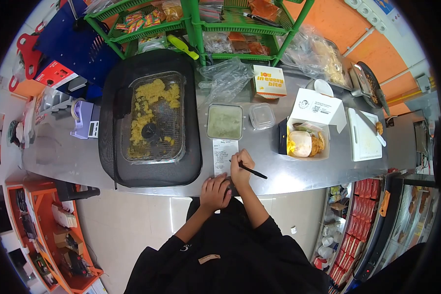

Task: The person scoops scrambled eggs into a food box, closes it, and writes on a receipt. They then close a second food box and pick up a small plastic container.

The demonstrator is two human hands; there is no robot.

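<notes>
A long printed receipt [223,153] lies on the steel table, its top edge against a square container with pale green contents [225,122]. My right hand [242,168] grips a black pen [253,170], its tip over the receipt. My left hand [215,193] rests on the receipt's lower end at the table's front edge, fingers bent; nothing else shows in it. Right of the green container is a small clear lidded tub [262,116]. Farther right, an open white box [309,144] holds food.
A large black appliance [191,147] with yellow food under a mesh lid fills the left. Behind stand green racks [240,28] and a yellow-and-white box [269,82]. A knife [370,126] lies on a white cutting board [358,142] at the right. A tape dispenser [82,117] is far left.
</notes>
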